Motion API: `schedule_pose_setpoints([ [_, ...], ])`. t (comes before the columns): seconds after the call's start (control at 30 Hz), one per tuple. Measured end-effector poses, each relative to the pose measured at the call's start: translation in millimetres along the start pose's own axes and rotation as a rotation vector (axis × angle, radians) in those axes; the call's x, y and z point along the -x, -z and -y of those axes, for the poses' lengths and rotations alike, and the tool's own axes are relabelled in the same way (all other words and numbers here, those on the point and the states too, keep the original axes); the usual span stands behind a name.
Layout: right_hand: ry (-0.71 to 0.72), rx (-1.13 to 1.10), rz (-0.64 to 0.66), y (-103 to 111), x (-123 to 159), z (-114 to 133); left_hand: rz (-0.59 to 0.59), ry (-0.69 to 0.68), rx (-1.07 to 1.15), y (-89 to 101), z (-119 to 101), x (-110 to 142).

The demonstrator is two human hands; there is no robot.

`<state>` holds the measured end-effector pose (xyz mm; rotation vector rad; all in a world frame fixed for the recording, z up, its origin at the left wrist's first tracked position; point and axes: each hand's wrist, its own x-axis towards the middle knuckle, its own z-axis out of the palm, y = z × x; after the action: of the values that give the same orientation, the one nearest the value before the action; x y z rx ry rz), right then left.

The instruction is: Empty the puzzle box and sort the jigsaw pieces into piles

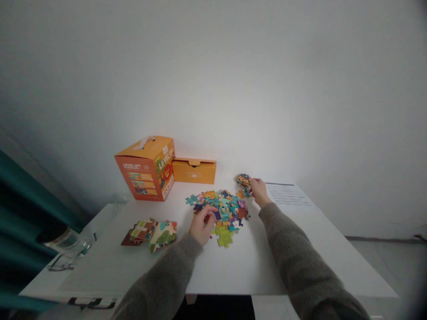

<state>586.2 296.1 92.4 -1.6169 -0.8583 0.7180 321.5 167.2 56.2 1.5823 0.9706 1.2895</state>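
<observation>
Loose puzzle pieces between two working hands

Main pile of puzzle pieces (230, 208) lies between the hands, just ahead of the left hand (202, 223), presumably so both can reach it; left fingers curled, narrow, over its near edge, a dark purple piece (217, 216) at their tips; cannot tell whether it is gripped or only touched; right hand (259, 192) reaches farther out, fingertips drawn close together at the side of a smaller heap (243, 180); cannot tell if a piece sits in the pinch; heap stands just apart from the pile, perhaps to keep two lots distinct; lime-green piece (224, 236) lies right of the left hand, at the pile's near edge.

Farther out: larger pieces (163, 236) left of the left hand, likely set aside by size; orange box (145, 175) and flat carton (194, 173) beyond it, against the wall, probably to free working room; printed sheet (288, 195) just right of the right hand.
</observation>
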Motion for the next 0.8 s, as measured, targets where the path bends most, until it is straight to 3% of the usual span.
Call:
schedule_pose_setpoints([
  [0.1,0.082,0.031,0.085,1.7,18.1,0.4,-0.04,0.019,0.026,0.5,2.3,-1.6],
  [0.2,0.237,0.153,0.252,-3.4,49.2,-2.5,-0.115,0.029,0.044,1.9,3.8,-4.1],
  [0.3,0.755,0.568,0.399,-14.8,94.3,-6.3,-0.204,0.008,0.033,4.7,3.1,-6.0],
  [0.4,1.046,0.758,0.517,-26.9,138.3,-6.2,-0.316,-0.02,0.033,8.6,2.9,-7.4],
  [0.53,1.095,0.811,0.566,-32.0,164.1,-0.9,-0.392,-0.01,0.059,12.9,6.5,-9.0],
  [0.67,1.025,0.865,0.466,-26.8,159.6,-3.5,-0.374,0.003,0.067,12.4,6.7,-9.3],
  [0.8,1.006,0.888,0.465,-25.6,153.4,-13.1,-0.33,-0.032,0.0,10.6,2.0,-7.8],
])
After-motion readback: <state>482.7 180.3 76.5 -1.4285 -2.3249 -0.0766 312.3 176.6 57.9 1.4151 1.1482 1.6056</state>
